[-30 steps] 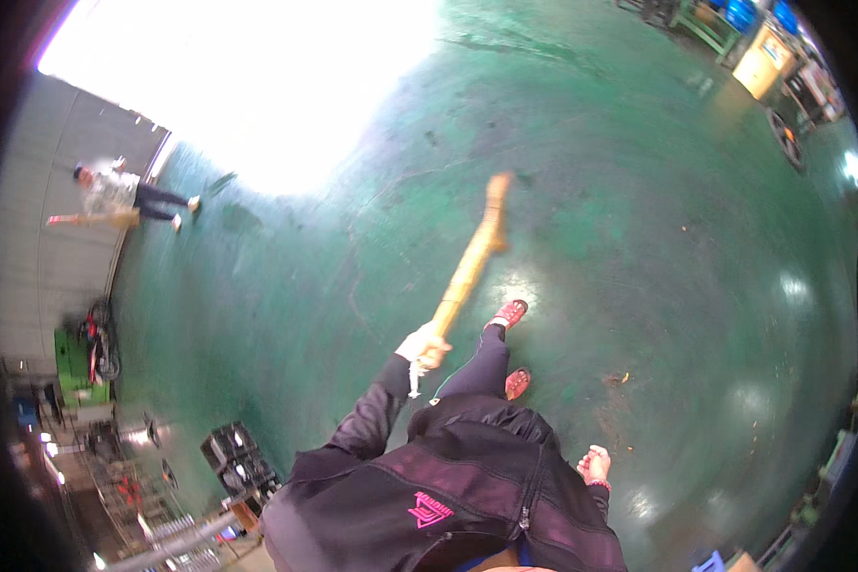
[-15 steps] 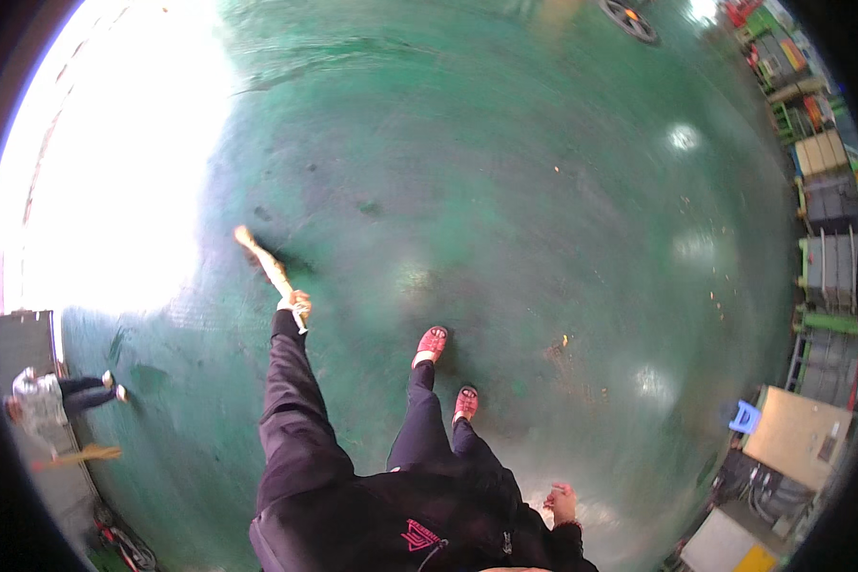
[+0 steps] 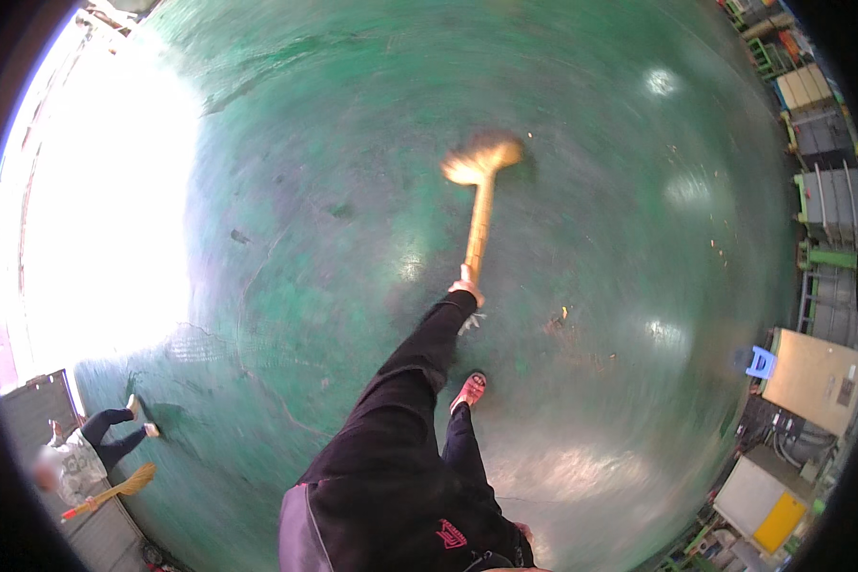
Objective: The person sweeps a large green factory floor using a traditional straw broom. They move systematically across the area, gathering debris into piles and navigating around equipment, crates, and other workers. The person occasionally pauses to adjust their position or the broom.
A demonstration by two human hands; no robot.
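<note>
My left arm reaches forward over the green floor, and my left hand [image 3: 465, 287] is closed round the handle of a straw broom [image 3: 480, 224]. The broom points away from me, its fan-shaped straw head smeared by motion at the far end. Something pale and ragged sticks out just behind the grip. At the right edge of my dark jacket, only a small part of my right hand [image 3: 525, 532] shows; its fingers are hidden. One red shoe [image 3: 469, 389] is visible on the floor below the left arm.
Small orange debris [image 3: 564, 312] lies right of my hand. On the left a person [image 3: 78, 467] holds another straw broom [image 3: 132, 482] beside a grey panel. Along the right stand crates, a blue stool [image 3: 761, 362] and a tan board [image 3: 815, 379]. Bright light floods the upper left.
My left hand has swung the broom from left to right across the floor. My right hand has drawn back against my body. The view has shifted.
</note>
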